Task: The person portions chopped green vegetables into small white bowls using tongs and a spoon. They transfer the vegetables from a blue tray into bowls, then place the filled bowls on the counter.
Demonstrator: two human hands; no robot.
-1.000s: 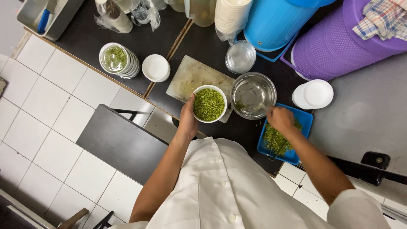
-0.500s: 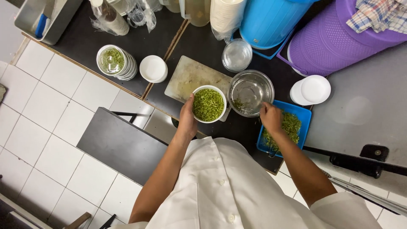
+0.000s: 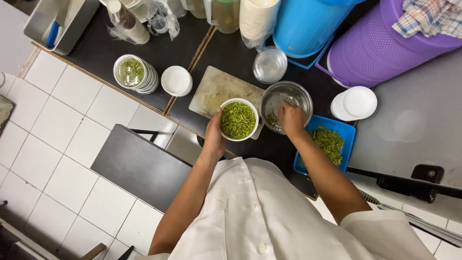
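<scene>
My left hand (image 3: pixel 214 136) grips the near rim of a small white bowl (image 3: pixel 237 120) full of chopped green herbs, at the edge of a pale cutting board (image 3: pixel 215 88). My right hand (image 3: pixel 290 118) reaches into a steel bowl (image 3: pixel 286 105) just right of it, fingers curled down over a few green bits; whether they hold any I cannot tell. A blue tray (image 3: pixel 329 143) with more chopped greens lies to the right of my forearm.
Stacked lidded cups of greens (image 3: pixel 133 72) and a white cup (image 3: pixel 176 80) sit on the dark counter to the left. White lids (image 3: pixel 355 102), a clear container (image 3: pixel 269 64), a blue bucket (image 3: pixel 305 25) and a purple basket (image 3: pixel 380 43) stand behind.
My right hand has left the blue tray and moved left and up into the steel bowl. My left hand stays on the white bowl.
</scene>
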